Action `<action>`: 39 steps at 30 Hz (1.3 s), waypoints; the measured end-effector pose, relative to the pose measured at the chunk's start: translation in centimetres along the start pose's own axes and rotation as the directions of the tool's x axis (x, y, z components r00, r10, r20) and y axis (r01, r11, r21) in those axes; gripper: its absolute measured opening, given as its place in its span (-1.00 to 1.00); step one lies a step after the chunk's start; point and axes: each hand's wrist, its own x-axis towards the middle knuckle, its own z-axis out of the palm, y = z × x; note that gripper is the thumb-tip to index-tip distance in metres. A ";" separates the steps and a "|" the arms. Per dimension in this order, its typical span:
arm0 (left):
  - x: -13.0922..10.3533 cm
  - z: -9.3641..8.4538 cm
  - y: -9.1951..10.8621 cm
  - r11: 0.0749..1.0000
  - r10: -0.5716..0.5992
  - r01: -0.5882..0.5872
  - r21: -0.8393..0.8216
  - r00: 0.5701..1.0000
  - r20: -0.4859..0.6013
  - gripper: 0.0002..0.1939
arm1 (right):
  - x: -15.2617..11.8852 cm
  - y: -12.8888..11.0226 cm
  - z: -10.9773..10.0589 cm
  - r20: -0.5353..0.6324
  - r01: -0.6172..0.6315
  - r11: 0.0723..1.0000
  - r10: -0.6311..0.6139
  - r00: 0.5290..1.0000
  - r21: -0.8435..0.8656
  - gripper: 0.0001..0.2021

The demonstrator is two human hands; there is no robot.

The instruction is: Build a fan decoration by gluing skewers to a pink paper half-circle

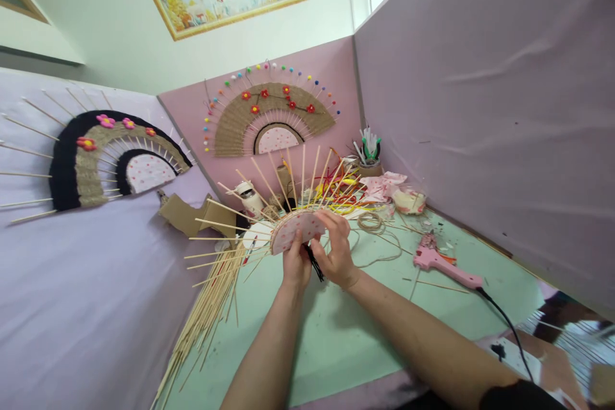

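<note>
Between my hands is a half-round fan base (293, 230) covered in white cloth with pink dots. Thin wooden sticks (267, 180) fan out from its curved edge. My left hand (296, 264) grips the base from below, its thumb pressed on the dotted face. At the right end of the base, my right hand (335, 248) has its fingers bent against the edge, and whatever they pinch is too small to tell. A bundle of black cord (314, 264) hangs below the base between the two hands.
A pink glue gun (446, 267) with a black cable lies on the green table (355, 346) at right. Loose sticks (206, 314) are piled at left. Twine (372, 223), coloured strips (336, 189) and a pot of tools (369, 163) sit behind. Finished fans (273, 118) hang on the partitions.
</note>
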 end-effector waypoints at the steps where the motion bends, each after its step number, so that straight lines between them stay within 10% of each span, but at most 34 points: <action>1: 0.2 -0.1 0.3 1.000 0.016 -0.016 -0.005 1.000 -0.008 -0.69 | 0.1 0.3 0.1 -0.031 -0.064 0.998 0.065 0.997 0.010 -0.52; 9: 0.4 0.0 0.5 0.998 -0.014 0.014 -0.058 1.000 -0.003 -0.76 | 0.3 1.5 0.3 -0.029 -0.266 0.961 0.269 0.963 0.074 -0.63; 39: 0.4 0.0 0.7 0.998 -0.034 0.033 -0.047 0.999 -0.026 -0.76 | 0.6 1.6 0.0 -0.012 -0.234 0.971 0.234 0.972 0.048 -0.76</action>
